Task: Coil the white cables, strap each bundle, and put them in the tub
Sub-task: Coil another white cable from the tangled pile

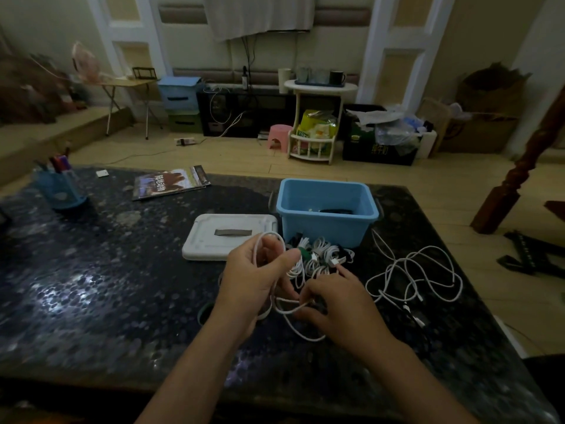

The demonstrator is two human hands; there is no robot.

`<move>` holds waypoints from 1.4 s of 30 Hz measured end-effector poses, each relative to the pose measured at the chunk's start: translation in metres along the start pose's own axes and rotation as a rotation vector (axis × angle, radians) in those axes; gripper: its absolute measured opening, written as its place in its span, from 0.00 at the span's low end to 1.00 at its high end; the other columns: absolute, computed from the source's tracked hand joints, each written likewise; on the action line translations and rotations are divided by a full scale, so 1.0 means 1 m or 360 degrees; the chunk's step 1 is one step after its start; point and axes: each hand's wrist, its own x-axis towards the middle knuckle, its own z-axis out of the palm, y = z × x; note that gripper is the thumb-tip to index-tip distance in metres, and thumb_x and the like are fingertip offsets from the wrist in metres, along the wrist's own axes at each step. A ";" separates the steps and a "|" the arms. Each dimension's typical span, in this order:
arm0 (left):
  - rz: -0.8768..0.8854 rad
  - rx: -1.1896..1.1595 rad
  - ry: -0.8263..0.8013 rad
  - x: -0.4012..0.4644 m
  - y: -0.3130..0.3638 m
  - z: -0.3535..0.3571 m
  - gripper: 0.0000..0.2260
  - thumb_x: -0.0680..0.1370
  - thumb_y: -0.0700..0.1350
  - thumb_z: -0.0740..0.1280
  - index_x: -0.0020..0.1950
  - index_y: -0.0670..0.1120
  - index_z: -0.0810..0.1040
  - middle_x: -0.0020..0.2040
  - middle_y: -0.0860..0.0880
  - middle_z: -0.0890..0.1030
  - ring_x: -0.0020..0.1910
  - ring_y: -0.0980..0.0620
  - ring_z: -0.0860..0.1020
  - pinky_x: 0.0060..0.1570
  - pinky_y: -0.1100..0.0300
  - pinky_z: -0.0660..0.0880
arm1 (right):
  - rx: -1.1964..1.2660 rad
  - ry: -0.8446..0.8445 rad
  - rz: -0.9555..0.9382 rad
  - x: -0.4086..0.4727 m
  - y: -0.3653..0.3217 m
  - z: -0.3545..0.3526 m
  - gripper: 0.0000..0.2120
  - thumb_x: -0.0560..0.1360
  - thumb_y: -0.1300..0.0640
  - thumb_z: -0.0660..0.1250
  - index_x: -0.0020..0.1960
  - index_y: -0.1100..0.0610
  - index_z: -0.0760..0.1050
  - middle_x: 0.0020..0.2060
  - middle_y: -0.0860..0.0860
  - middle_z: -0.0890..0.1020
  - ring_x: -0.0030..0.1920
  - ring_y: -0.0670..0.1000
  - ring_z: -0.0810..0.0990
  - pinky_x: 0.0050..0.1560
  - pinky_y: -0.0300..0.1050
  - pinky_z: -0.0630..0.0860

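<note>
White cable [276,301] loops run through both my hands, just over the dark table [91,286]. My left hand [253,280] curls round the coil. My right hand [333,304] pinches a strand low down, but my fingers hide where the cable ends. Strapped bundles [321,255] sit in a heap in front of the blue tub [324,221], and I cannot count them. Something dark lies in the tub; I cannot tell what. Loose cables [412,276] lie to the right. The book [171,182] has writing too blurry to read.
</note>
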 end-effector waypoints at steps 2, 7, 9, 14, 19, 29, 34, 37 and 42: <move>0.0025 0.0097 0.0069 0.000 -0.001 0.001 0.10 0.75 0.39 0.73 0.42 0.41 0.72 0.31 0.38 0.74 0.25 0.43 0.76 0.27 0.57 0.75 | -0.0036 -0.0031 0.0036 -0.002 0.000 0.000 0.09 0.73 0.40 0.71 0.45 0.44 0.76 0.42 0.42 0.78 0.48 0.44 0.76 0.70 0.44 0.59; -0.0163 0.0032 0.0125 0.002 -0.005 0.004 0.09 0.79 0.35 0.62 0.49 0.46 0.64 0.28 0.47 0.63 0.21 0.51 0.59 0.20 0.62 0.58 | -0.0054 0.0011 0.0025 0.000 -0.001 -0.004 0.06 0.74 0.45 0.72 0.47 0.45 0.78 0.44 0.42 0.80 0.47 0.46 0.75 0.49 0.43 0.68; -0.0248 -0.0062 0.0066 0.002 -0.006 0.009 0.09 0.79 0.33 0.58 0.49 0.47 0.63 0.28 0.48 0.61 0.21 0.53 0.55 0.21 0.64 0.52 | -0.0096 -0.0025 0.0060 -0.001 -0.001 -0.003 0.08 0.74 0.43 0.70 0.49 0.46 0.78 0.45 0.43 0.81 0.49 0.48 0.76 0.50 0.45 0.70; -0.0204 0.0297 0.0102 0.004 -0.015 0.011 0.07 0.80 0.38 0.64 0.48 0.46 0.67 0.24 0.51 0.65 0.19 0.53 0.60 0.21 0.63 0.60 | 0.0041 0.0020 0.0245 -0.003 0.003 -0.004 0.09 0.74 0.43 0.71 0.47 0.44 0.73 0.44 0.42 0.77 0.48 0.45 0.73 0.47 0.42 0.72; -0.0182 0.0463 -0.0036 0.002 -0.014 0.008 0.12 0.85 0.47 0.55 0.57 0.48 0.78 0.30 0.47 0.69 0.21 0.51 0.66 0.26 0.55 0.68 | 0.0284 0.0106 0.0380 -0.001 0.006 -0.009 0.08 0.73 0.51 0.75 0.45 0.47 0.76 0.46 0.43 0.76 0.48 0.43 0.75 0.50 0.41 0.75; 0.0015 0.1534 -0.0436 -0.003 -0.028 0.007 0.18 0.85 0.54 0.50 0.38 0.52 0.69 0.39 0.52 0.72 0.45 0.56 0.68 0.44 0.57 0.66 | 0.1095 0.0228 0.0640 0.005 -0.005 -0.023 0.04 0.78 0.57 0.69 0.51 0.50 0.82 0.41 0.46 0.84 0.34 0.39 0.80 0.34 0.33 0.75; 0.0002 0.1276 -0.0441 -0.002 -0.031 0.006 0.15 0.84 0.57 0.53 0.42 0.51 0.70 0.39 0.52 0.75 0.40 0.53 0.74 0.46 0.49 0.72 | 0.1581 0.0076 0.0681 0.005 -0.008 -0.035 0.07 0.81 0.57 0.65 0.54 0.55 0.82 0.28 0.46 0.77 0.25 0.45 0.71 0.28 0.38 0.70; 0.0044 0.1216 -0.0164 0.003 -0.029 0.003 0.20 0.79 0.64 0.53 0.40 0.49 0.68 0.34 0.51 0.74 0.33 0.51 0.72 0.41 0.47 0.72 | 0.1846 -0.0119 0.0773 0.003 -0.009 -0.042 0.11 0.82 0.56 0.63 0.53 0.58 0.83 0.31 0.49 0.76 0.28 0.46 0.73 0.33 0.41 0.75; -0.0143 0.0974 0.0061 0.007 -0.022 -0.001 0.33 0.70 0.76 0.50 0.48 0.49 0.75 0.44 0.51 0.80 0.44 0.53 0.78 0.49 0.51 0.76 | 0.1950 -0.0301 0.0644 -0.001 -0.017 -0.042 0.12 0.84 0.55 0.59 0.54 0.58 0.79 0.32 0.50 0.75 0.31 0.50 0.77 0.42 0.49 0.81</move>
